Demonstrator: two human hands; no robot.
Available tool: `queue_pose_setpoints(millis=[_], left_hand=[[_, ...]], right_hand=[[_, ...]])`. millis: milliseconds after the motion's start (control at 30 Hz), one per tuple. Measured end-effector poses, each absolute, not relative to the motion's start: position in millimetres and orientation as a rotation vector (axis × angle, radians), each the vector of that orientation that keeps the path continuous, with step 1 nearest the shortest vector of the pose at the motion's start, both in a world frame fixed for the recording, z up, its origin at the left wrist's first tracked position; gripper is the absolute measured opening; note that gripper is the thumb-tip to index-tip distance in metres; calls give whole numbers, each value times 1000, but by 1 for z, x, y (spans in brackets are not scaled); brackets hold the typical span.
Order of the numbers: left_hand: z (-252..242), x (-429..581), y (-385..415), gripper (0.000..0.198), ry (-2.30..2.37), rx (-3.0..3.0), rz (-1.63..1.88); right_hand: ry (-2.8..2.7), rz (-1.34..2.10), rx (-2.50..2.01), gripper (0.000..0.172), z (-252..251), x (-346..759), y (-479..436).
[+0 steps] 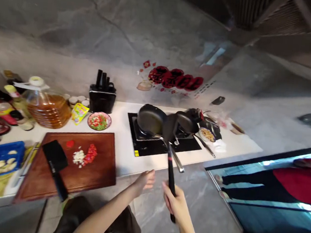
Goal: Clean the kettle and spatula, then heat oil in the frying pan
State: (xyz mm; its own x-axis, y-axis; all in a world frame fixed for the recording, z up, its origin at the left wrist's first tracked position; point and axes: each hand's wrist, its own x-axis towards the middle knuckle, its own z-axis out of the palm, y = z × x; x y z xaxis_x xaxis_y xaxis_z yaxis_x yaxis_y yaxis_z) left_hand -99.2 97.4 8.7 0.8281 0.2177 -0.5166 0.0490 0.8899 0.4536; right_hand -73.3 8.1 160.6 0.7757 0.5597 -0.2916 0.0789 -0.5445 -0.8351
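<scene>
My right hand (175, 203) is closed around the black handle of a spatula (170, 172) with a red ring. Its dark blade points up and away, in front of the hob and partly overlapping the pans behind it. To the left, in front of the counter edge, my left hand (144, 182) is empty, its fingers loosely bent and apart. A black frying pan (151, 119) is tilted up over the left side of the black hob (152, 149). Another dark pan (187, 123) sits on the right side; the spatula blade hides part of it.
Left of the hob lies a brown cutting board (98, 173) with a black cleaver (55, 155), chopped garlic and red pepper. Behind are a plate (100, 121) of chopped vegetables, a knife block (101, 101) and an oil jug (46, 107). A person in red (296, 183) stands at the right.
</scene>
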Motion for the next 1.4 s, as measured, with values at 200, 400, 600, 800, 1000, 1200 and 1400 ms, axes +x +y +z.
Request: queue_pose_setpoints(millis=[200, 400, 600, 800, 1000, 1200, 1400], left_hand=[[25, 54, 17, 53, 715, 397, 250], [43, 112, 0, 46, 891, 262, 497], [59, 110, 5, 53, 812, 357, 634], [78, 97, 15, 56, 739, 336, 640], [71, 92, 15, 55, 743, 338, 630], [65, 90, 16, 56, 719, 345, 632], [44, 89, 7, 56, 717, 388, 631]], right_hand=[[-121, 493, -1934, 59, 117, 50, -142], [-63, 529, -1912, 58, 110, 121, -188], [-110, 661, -1889, 59, 92, 138, -204], [-55, 745, -1852, 62, 70, 143, -213], [-99, 741, -1877, 59, 75, 149, -212], [-101, 752, -1881, 59, 72, 144, -215], [-85, 752, -1891, 59, 64, 140, -222]])
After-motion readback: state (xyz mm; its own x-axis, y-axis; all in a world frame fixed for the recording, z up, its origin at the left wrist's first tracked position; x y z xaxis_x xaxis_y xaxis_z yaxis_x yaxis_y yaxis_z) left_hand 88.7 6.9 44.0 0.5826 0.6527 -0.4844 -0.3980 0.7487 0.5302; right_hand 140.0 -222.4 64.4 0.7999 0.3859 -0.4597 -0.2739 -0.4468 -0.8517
